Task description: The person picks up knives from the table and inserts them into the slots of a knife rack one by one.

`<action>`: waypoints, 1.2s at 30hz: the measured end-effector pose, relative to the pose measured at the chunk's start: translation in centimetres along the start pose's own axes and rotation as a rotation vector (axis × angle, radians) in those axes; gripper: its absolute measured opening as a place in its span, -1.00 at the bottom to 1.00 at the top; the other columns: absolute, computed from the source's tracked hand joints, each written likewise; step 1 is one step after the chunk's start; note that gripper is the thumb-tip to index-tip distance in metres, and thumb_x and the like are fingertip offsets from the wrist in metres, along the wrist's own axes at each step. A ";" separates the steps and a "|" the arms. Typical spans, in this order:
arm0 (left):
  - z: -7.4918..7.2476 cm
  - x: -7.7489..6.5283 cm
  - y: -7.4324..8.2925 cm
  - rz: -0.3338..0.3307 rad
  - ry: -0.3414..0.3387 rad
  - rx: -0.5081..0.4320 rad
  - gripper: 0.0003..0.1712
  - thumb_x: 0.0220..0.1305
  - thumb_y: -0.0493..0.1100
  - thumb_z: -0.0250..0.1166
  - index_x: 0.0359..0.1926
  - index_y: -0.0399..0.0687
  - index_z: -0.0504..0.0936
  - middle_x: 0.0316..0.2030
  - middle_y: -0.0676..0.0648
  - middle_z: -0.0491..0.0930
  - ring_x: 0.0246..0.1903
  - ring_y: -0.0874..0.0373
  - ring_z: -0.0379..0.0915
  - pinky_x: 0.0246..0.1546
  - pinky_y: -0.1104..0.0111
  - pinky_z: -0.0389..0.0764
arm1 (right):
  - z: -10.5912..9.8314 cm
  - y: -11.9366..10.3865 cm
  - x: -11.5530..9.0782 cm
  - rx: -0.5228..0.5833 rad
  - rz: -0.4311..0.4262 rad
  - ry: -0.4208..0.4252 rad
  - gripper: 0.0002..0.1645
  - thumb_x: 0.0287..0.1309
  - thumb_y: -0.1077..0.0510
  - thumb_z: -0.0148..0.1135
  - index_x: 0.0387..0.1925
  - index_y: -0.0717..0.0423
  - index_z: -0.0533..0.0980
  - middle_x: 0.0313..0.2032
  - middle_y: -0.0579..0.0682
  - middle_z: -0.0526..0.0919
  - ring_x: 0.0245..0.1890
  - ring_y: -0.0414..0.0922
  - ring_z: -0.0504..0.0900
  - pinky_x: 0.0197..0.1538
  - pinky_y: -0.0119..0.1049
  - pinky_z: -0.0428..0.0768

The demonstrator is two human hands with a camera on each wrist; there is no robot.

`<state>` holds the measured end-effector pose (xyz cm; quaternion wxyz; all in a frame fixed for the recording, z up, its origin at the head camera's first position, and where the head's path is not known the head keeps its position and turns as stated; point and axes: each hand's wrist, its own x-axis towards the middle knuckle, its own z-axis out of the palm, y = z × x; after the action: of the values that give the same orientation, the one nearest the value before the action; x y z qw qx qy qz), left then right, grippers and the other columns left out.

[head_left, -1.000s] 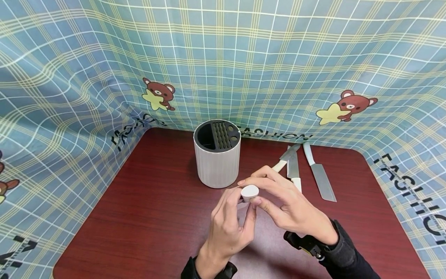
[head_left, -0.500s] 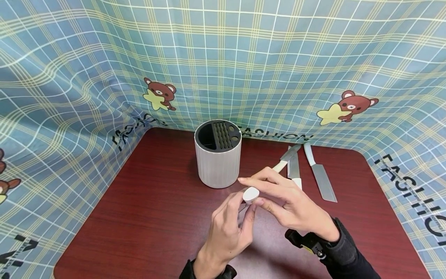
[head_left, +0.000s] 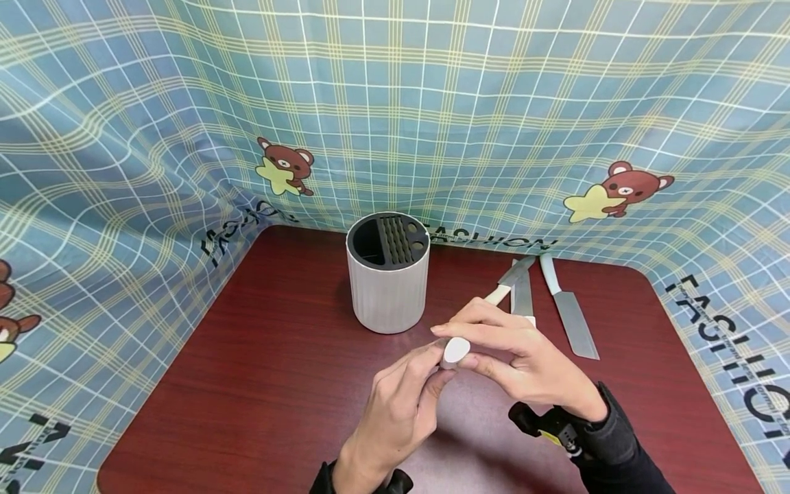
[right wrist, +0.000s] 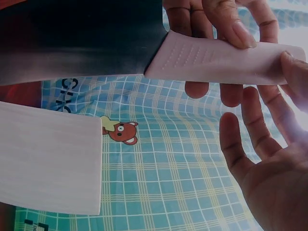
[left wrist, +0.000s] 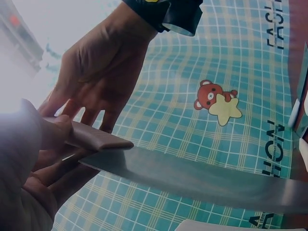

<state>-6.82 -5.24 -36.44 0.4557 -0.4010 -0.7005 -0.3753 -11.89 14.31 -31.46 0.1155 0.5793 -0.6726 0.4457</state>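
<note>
Both hands hold a wide-bladed knife (right wrist: 86, 43) by its pale handle (right wrist: 207, 60), above the table. The head view shows mostly the handle's white butt end; the blade is hidden there. My left hand (head_left: 398, 405) pinches the handle from the left, its thumb and fingers on either side. From the right, my right hand (head_left: 524, 353) has its thumb at the butt end and its fingers stretched over the top. In the left wrist view the blade (left wrist: 192, 175) extends away from the fingers. Beyond the hands stands a white ribbed knife block (head_left: 390, 295) with a black slotted top.
Right of the block lie a small knife (head_left: 515, 273) and another knife (head_left: 522, 296), overlapping, the latter's handle partly behind my right hand. Farther right is a cleaver (head_left: 575, 322). A checked cloth (head_left: 395, 123) hangs around the dark red table (head_left: 247, 357).
Both hands have shifted slightly right and down with the knife. Its butt end has turned a little, and my left fingers have closed up nearer to it. The other knives have stayed put.
</note>
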 end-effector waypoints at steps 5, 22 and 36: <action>-0.2 0.0 -0.1 -0.001 -0.013 -0.027 -0.75 0.47 -0.26 0.16 0.01 -0.40 0.50 -0.13 -0.18 0.70 -0.14 0.07 0.71 -0.01 0.42 0.69 | -0.1 0.3 -0.1 0.062 0.000 -0.032 -0.53 0.28 0.36 0.26 0.22 0.18 0.55 -0.09 -0.01 0.60 -0.08 -0.22 0.56 -0.04 -0.37 0.52; 0.3 0.2 0.2 -0.010 -0.025 -0.185 -0.61 0.35 -0.23 0.32 0.04 -0.44 0.46 -0.18 -0.19 0.69 -0.18 0.12 0.71 -0.05 0.46 0.69 | -0.6 1.2 -0.3 0.273 -0.128 -0.100 -0.51 0.33 0.33 0.22 0.27 0.15 0.52 -0.06 0.08 0.60 -0.03 -0.08 0.51 -0.03 -0.23 0.49; 0.5 0.6 0.4 0.022 0.002 -0.221 -0.58 0.35 -0.24 0.33 0.02 -0.49 0.40 -0.19 -0.24 0.66 -0.23 0.10 0.71 -0.08 0.48 0.69 | -0.3 1.0 0.0 0.299 -0.171 -0.053 -0.52 0.34 0.31 0.21 0.28 0.21 0.51 -0.11 0.11 0.61 -0.05 -0.05 0.50 -0.02 -0.19 0.44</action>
<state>-6.78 -4.47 -35.92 0.4134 -0.4560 -0.6501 -0.4454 -12.85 14.48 -31.74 0.0480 0.6567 -0.5497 0.5140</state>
